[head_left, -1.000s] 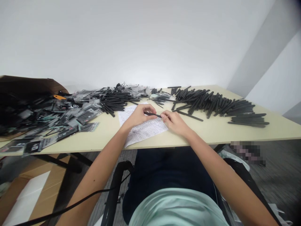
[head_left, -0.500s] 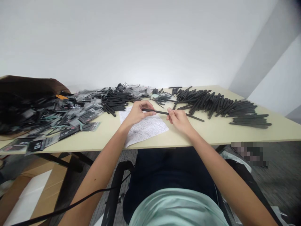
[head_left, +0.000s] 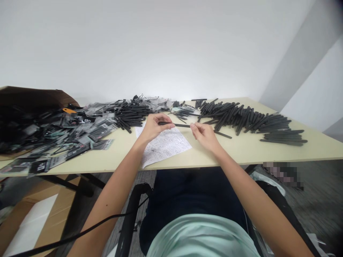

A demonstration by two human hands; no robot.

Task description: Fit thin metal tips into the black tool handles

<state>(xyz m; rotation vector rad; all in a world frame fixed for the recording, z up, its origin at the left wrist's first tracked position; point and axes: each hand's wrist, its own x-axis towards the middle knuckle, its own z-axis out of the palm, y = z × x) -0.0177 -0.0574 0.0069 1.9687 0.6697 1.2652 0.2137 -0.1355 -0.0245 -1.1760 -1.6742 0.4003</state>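
My left hand (head_left: 155, 127) pinches one end of a thin black stick (head_left: 182, 125) between thumb and fingers. My right hand (head_left: 204, 135) grips the other end, also with thumb and fingers. The stick lies nearly level between both hands, above a white sheet of paper (head_left: 166, 148) covered in dark markings. Its ends are partly hidden by my fingers, and its exact kind is too small to tell. Just past my right hand, another black stick (head_left: 224, 135) lies on the table.
Many black sticks form a long pile (head_left: 242, 117) on the right of the pale table (head_left: 214, 159), with a smaller pile (head_left: 132, 113) left of centre. Flat plastic packets (head_left: 99, 130) spill from a cardboard box (head_left: 40, 93). An open carton (head_left: 57, 217) stands on the floor.
The held stick has turned slightly closer to level, its right end rising a little. My left hand has shifted slightly left; both hands keep their hold.
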